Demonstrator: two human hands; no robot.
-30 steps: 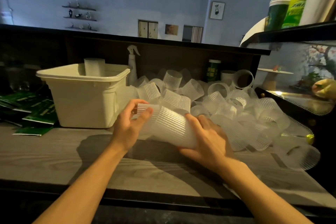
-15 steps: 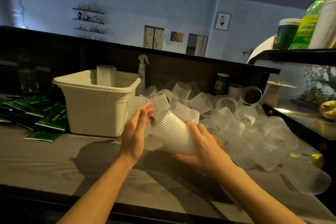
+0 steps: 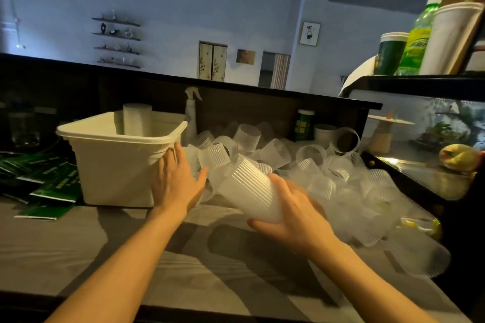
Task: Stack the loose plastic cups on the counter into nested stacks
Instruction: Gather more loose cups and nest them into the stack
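A ribbed translucent nested stack of cups [image 3: 248,186] lies tilted above the counter, its base in my right hand [image 3: 294,214], which grips it from the right. My left hand [image 3: 175,182] is open with fingers spread, just left of the stack's mouth and touching nothing I can make out. Behind them a heap of loose ribbed cups [image 3: 328,173] covers the grey counter [image 3: 131,238] from the middle to the right. A finished stack of cups [image 3: 136,119] stands upright inside the cream tub [image 3: 115,162].
The cream tub stands left of my hands. Green packets [image 3: 49,183] lie at the far left. A spray bottle [image 3: 191,113] and a green tin [image 3: 304,124] stand at the back wall. A dark display case [image 3: 433,165] borders the right side.
My left hand has let go of the stack's mouth end and opened, moving left toward the tub. My right hand keeps hold of the stack, now tilted more upward.
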